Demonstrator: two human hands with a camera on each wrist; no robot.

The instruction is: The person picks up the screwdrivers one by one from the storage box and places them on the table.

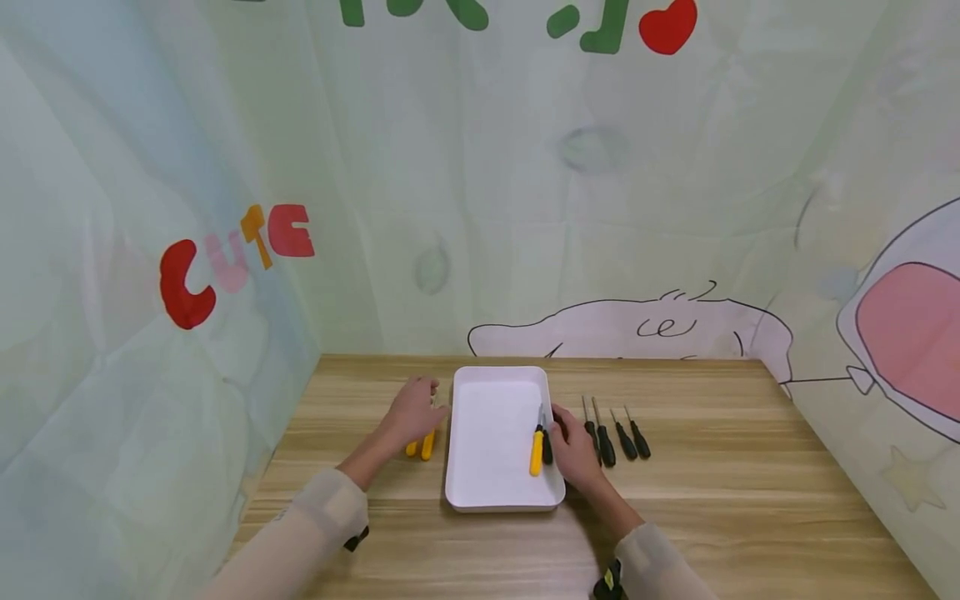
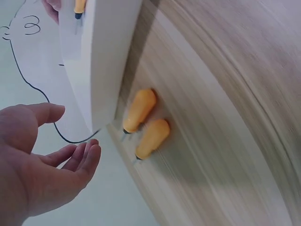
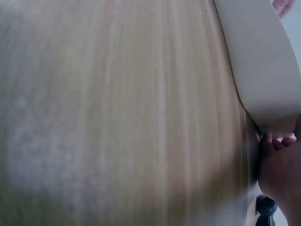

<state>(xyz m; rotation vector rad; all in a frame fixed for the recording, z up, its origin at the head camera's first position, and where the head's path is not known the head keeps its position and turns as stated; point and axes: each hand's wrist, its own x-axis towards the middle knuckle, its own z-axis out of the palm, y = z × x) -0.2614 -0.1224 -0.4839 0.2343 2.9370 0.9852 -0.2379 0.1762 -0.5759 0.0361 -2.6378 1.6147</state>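
Observation:
A white rectangular tray stands on the table. Inside, along its right side, lie a yellow-handled screwdriver and a black-handled one. My right hand grips the tray's right wall, its fingers against the outer side in the right wrist view. To the left of the tray, my left hand hovers with bent fingers and a gap between thumb and fingertips. Nothing is in it. Close by lie two yellow-handled tools, one beside the other; their tips are blurred or hidden.
Several black-handled screwdrivers, one of them close to my right hand, lie in a row right of the tray. Printed cloth hangs behind the wooden table and at both sides.

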